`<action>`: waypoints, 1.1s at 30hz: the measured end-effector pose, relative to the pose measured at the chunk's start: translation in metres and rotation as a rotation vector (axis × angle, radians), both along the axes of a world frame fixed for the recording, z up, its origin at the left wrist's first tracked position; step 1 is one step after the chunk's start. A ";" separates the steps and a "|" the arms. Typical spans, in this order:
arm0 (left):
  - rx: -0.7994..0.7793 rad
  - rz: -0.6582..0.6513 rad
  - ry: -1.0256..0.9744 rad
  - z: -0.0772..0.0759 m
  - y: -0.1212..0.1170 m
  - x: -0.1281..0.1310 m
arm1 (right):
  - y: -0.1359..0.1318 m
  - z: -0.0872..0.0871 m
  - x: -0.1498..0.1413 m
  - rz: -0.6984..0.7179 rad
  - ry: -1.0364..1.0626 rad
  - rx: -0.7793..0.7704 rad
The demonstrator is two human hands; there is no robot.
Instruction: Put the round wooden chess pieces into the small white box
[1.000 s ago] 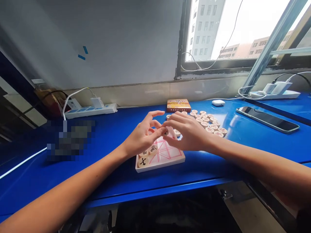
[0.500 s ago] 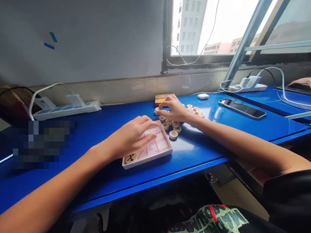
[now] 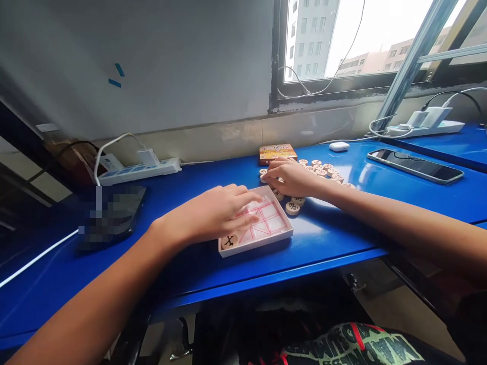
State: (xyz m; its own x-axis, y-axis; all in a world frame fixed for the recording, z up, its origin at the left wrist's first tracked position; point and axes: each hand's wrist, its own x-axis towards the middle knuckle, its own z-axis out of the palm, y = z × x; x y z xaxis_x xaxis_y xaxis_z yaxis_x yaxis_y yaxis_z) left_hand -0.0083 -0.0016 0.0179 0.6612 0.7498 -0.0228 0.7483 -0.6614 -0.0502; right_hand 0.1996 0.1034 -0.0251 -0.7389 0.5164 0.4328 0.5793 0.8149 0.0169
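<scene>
Left hand (image 3: 213, 215) flat over tray (image 3: 281, 234); right hand (image 3: 291, 177) on loose pieces (image 3: 321, 170).

Tray (image 3: 283, 234) sat at the table's (image 3: 190, 187) front edge, one piece (image 3: 229, 241) in its near-left corner. Loose pieces (image 3: 321, 170) lay behind-right of it, box (image 3: 277, 152) behind those. Phone (image 3: 414, 166) far right, power strip (image 3: 139, 170) far left by the wall.
</scene>
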 end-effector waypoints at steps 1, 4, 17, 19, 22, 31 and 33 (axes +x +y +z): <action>-0.025 0.027 0.005 0.002 -0.001 -0.003 | 0.000 0.000 0.000 -0.007 0.000 -0.001; -0.145 0.051 0.002 0.008 -0.003 -0.009 | 0.000 -0.002 0.001 -0.018 0.020 0.000; -0.128 0.029 -0.014 0.012 0.000 -0.002 | -0.003 0.003 0.006 0.067 0.352 0.110; 0.016 0.008 -0.060 0.011 -0.001 -0.001 | -0.015 0.006 0.004 0.134 0.409 0.109; 0.082 0.021 -0.251 0.010 0.000 0.000 | -0.035 0.009 0.000 0.282 0.385 0.119; -0.112 0.132 -0.550 0.004 0.003 0.001 | -0.045 0.007 -0.002 0.444 0.272 0.222; -0.145 0.139 -0.580 0.003 0.004 0.001 | -0.043 0.009 -0.001 0.444 0.266 0.236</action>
